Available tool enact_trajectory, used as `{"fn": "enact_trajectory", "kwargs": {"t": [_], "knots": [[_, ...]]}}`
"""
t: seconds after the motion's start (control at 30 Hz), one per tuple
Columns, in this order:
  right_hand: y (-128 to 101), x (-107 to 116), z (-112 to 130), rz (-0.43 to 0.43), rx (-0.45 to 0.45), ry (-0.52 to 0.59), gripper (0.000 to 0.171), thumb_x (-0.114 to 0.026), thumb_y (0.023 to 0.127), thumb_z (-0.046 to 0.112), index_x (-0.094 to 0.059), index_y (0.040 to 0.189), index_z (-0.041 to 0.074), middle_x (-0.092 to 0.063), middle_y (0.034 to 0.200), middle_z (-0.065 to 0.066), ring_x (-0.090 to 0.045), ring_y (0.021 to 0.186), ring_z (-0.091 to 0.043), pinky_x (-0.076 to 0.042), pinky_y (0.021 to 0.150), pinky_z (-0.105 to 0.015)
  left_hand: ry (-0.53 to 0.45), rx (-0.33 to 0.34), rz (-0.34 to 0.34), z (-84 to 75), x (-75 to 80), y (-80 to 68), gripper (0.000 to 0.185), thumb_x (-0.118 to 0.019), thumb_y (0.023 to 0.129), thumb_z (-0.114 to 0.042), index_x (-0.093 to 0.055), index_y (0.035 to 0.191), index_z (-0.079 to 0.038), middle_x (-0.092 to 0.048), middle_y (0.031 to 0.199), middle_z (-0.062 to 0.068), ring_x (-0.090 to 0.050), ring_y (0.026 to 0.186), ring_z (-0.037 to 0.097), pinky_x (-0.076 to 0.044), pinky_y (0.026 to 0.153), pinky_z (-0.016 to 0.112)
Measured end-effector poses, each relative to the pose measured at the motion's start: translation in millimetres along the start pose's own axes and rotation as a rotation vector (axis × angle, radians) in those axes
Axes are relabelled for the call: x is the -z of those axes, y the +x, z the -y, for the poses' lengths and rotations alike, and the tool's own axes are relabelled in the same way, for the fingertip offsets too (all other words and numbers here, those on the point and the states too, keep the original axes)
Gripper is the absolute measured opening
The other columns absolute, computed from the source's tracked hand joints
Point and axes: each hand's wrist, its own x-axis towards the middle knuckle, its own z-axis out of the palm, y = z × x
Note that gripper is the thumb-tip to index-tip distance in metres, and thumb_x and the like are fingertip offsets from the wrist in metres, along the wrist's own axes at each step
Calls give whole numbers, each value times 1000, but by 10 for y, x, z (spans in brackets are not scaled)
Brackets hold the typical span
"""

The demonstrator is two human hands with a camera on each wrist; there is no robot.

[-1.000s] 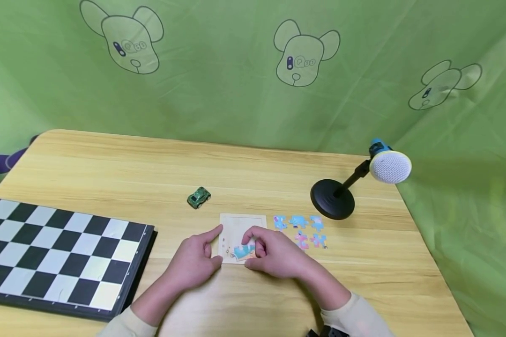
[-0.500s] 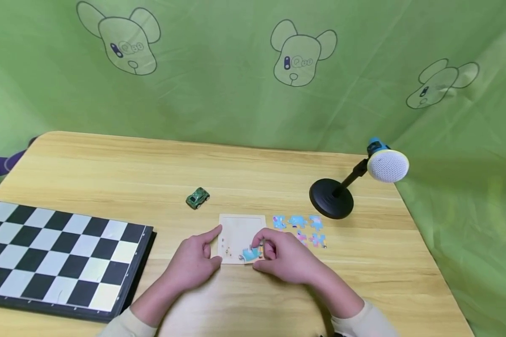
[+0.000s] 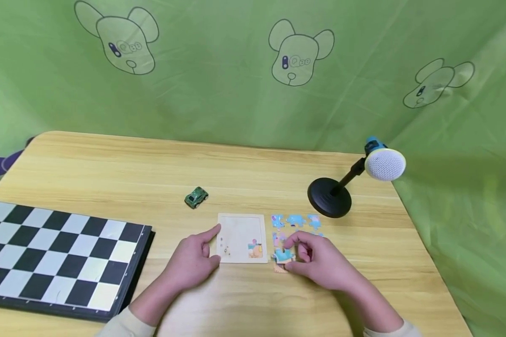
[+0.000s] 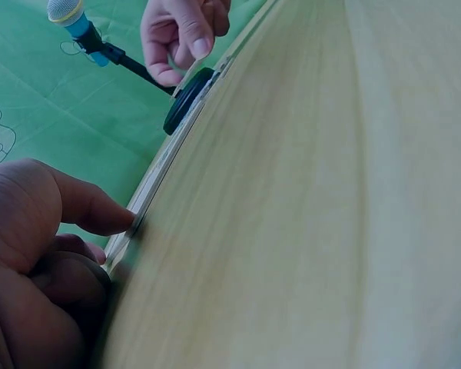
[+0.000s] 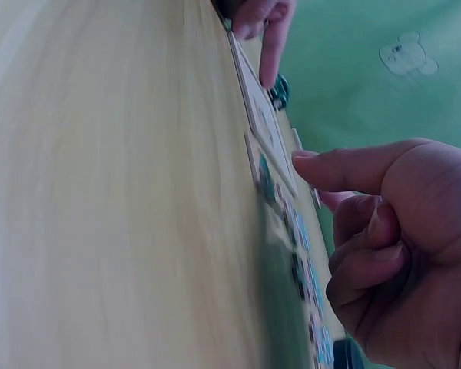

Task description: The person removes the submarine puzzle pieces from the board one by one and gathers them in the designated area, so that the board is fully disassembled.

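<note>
A pale wooden puzzle tray lies on the table with one orange piece in its lower right corner. My left hand rests at the tray's left side, index finger straight against the edge and thumb by the lower left corner. My right hand is just right of the tray and pinches a blue puzzle piece low over the table, beside another loose piece. Several loose pieces lie behind it. In the right wrist view the index finger points at the tray.
A folded chessboard fills the near left. A small green toy car sits behind the tray. A microphone on a black round-based stand stands at the right rear. A green curtain hangs behind the table.
My right hand has moved from over the tray to the table on its right, carrying the blue piece. An orange piece now shows in the tray. The left hand has stayed put.
</note>
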Motion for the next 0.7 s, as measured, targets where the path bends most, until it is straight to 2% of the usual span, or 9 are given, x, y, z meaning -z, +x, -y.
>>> {"fn": "enact_trajectory", "kwargs": {"t": [0.07,0.13,0.23,0.3,0.37,0.47,0.7], "knots": [[-36,37,-53,-9,-16,-16,30,-84,80,12,-65,103,11,-41,64,7,-38,55,-6,-42,62,-27,-2,1,-1,-4,1,-2,70,-73,79,0,-51,145,-2,-37,48,-5,-29,41,8,-26,40,24],[-66,66,-105,-18,-31,-23,30,-84,80,11,-64,102,12,-40,63,8,-39,56,-7,-42,65,-26,-4,2,-3,-6,0,-4,70,-73,79,0,-51,145,-2,-37,48,-5,-29,40,8,-26,40,23],[-101,96,-168,-33,-42,-32,29,-84,80,11,-63,101,13,-38,62,9,-60,78,-7,-44,74,-26,-2,3,-6,-6,1,-6,70,-74,78,1,-51,144,-2,-37,48,-5,-29,40,8,-26,40,23],[-125,112,-200,-37,-48,-28,29,-84,80,11,-64,100,13,-38,62,9,-61,79,-9,-44,75,-26,-1,4,-7,-4,1,-6,70,-74,78,1,-51,144,-2,-37,48,-5,-29,40,8,-25,40,23],[-150,126,-226,-34,-55,-29,30,-85,79,11,-64,100,13,-39,62,9,-61,79,-9,-44,70,-26,-3,4,-6,-4,1,-7,70,-74,78,1,-51,144,-2,-37,48,-5,-29,40,8,-25,40,23],[-187,145,-258,-15,-76,-25,31,-85,79,12,-64,101,12,-41,63,6,-40,56,-9,-39,60,-27,-7,2,-4,-6,1,-4,70,-74,78,1,-51,144,-2,-36,48,-5,-29,40,8,-25,40,23],[-238,156,-344,10,-112,-14,32,-86,78,14,-64,101,10,-41,64,5,-40,57,-7,-40,61,-27,-6,-1,-4,-8,-1,-3,70,-73,78,0,-52,144,-2,-35,47,-6,-28,40,8,-25,40,24]]}}
